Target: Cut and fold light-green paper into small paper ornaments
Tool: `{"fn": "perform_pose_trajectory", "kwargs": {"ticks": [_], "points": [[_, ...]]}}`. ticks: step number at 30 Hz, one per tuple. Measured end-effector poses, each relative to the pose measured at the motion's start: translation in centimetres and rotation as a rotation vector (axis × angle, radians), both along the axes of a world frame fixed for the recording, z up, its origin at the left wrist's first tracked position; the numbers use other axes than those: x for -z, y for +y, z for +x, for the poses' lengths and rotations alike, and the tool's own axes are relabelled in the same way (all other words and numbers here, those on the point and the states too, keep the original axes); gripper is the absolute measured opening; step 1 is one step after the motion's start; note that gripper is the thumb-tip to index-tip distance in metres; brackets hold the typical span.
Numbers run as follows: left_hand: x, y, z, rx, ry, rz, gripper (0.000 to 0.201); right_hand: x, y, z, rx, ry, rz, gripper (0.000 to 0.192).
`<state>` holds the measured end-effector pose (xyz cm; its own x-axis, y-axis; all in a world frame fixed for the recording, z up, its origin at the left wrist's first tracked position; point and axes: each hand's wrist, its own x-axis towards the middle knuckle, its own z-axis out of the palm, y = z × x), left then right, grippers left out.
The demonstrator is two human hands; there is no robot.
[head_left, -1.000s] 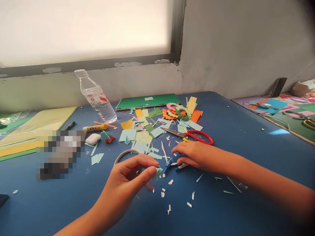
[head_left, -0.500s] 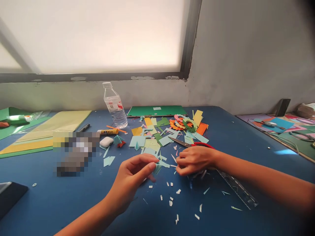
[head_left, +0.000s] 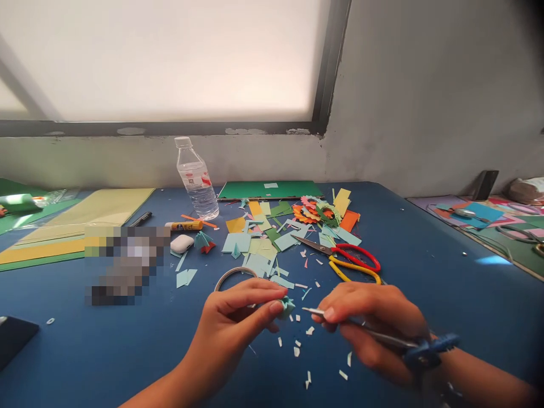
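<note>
The left hand (head_left: 238, 317) is pinching a small folded piece (head_left: 286, 306) of pale teal paper between thumb and forefinger, just above the blue table (head_left: 425, 272), near the frame's lower middle. The piece is looking crumpled and pleated, with short points sticking out past the fingertips. The right hand (head_left: 374, 323) is clasping a compass (head_left: 382, 334): a thin metal leg is running under the fingers, its tip is pointing toward 9 o'clock and ending just beside the piece, and its blue plastic hinge is showing at the wrist end, toward 4 o'clock.

A thin ring (head_left: 232, 276) is lying on the table at 12 o'clock from the left hand, partly behind its fingers. White paper chips (head_left: 297, 345) are lying scattered between and below the two hands.

At 12 o'clock from the right hand, red scissors (head_left: 348, 254) and yellow scissors (head_left: 355, 271) are lying side by side. Beyond them a heap of coloured scraps (head_left: 272, 238) is spreading toward a green board (head_left: 272, 190) at the table's far edge.

A clear bottle (head_left: 196, 180), capped and upright, is standing at 11 o'clock from the left hand; whether it is holding water cannot be told. Near its base a glue stick (head_left: 186, 226) is lying flat, and a closed white case (head_left: 182, 243) is sitting just in front.
</note>
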<state>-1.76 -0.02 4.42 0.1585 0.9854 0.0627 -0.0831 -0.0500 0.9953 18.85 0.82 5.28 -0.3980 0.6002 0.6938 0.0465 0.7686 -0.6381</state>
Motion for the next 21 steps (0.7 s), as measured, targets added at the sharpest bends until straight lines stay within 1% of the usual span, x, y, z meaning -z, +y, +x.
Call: {"fn": "perform_pose_trajectory", "kwargs": {"ticks": [5, 11, 15, 18, 21], "points": [[0.2, -0.6, 0.3, 0.026, 0.039, 0.006, 0.016, 0.5, 0.1, -0.8, 0.027, 0.002, 0.065, 0.029], [0.3, -0.9, 0.7, 0.037, 0.081, -0.001, 0.018, 0.9, 0.0, -0.6, 0.031, -0.104, 0.145, 0.028], [0.4, -0.9, 0.8, 0.046, 0.069, -0.089, 0.015, 1.3, -0.3, -0.1, 0.049, -0.186, 0.179, 0.027], [0.6, -1.0, 0.7, 0.068, 0.040, -0.181, 0.011, 1.7, -0.4, 0.2, 0.043, -0.211, 0.172, 0.025], [0.7, -1.1, 0.6, 0.074, 0.012, -0.228, 0.012, 1.6, -0.5, 0.3, 0.035, -0.226, 0.165, 0.024]]}}
